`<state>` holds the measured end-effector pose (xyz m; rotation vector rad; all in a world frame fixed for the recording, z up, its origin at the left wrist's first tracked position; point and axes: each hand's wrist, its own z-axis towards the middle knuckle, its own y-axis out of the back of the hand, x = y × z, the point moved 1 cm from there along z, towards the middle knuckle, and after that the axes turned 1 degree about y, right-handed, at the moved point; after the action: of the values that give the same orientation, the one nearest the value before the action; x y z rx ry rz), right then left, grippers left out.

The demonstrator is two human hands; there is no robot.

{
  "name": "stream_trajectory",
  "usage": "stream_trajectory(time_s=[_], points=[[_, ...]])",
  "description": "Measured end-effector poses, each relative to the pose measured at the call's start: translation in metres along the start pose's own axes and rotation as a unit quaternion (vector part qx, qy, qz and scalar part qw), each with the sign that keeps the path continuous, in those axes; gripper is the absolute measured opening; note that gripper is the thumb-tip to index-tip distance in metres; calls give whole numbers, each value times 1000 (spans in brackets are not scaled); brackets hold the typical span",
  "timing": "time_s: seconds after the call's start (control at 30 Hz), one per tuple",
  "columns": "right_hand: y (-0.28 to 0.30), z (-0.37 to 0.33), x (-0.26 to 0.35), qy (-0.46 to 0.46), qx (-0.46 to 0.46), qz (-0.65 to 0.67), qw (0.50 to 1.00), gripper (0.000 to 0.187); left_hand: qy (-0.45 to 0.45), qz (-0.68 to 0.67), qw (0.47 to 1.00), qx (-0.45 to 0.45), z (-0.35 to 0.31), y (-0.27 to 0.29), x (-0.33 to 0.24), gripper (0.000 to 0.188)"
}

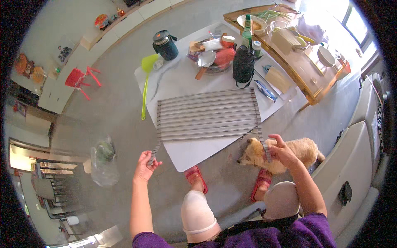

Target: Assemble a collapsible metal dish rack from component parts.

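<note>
A grey roll-up drying rack (206, 114), made of parallel rods between two ribbed side strips, stretches over the near part of a white-topped table (182, 156). My left hand (145, 166) pinches the near end of its left strip with bent fingers. At the near end of the right strip, my right hand (283, 153) grips with the thumb and fingers, its index finger partly raised. Both strip ends come toward me past the last visible rod, off the table's edge. Just behind the rack stand a black bottle in a pouch (243, 68) and a blue slender item (265, 91).
A light-brown dog (300, 151) stands beside my right hand. On the white table are a dark jug (165, 45), a green fly swatter (145, 89) and a cluttered bowl (211, 66). A wooden table (312, 89), a sofa (347, 153) and a red stool (75, 78) stand around.
</note>
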<state>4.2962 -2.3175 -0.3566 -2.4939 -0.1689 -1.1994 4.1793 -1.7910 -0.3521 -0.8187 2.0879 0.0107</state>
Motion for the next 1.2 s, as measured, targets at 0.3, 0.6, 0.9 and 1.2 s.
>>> stream_trajectory(time_s=[0.3,0.6,0.9,1.2], points=[[-11,64,35,100,-82,51,990,35,-80,42,994,58,70,-45,-38,29],[-14,101,31,131,-300,-425,844,46,-258,654,667,-247,118,-75,-25,30],[-33,127,11,129,-272,-236,924,52,-263,572,709,-317,181,93,-22,28],[8,20,1,27,-48,49,997,18,152,134,978,-54,1,-36,-18,15]])
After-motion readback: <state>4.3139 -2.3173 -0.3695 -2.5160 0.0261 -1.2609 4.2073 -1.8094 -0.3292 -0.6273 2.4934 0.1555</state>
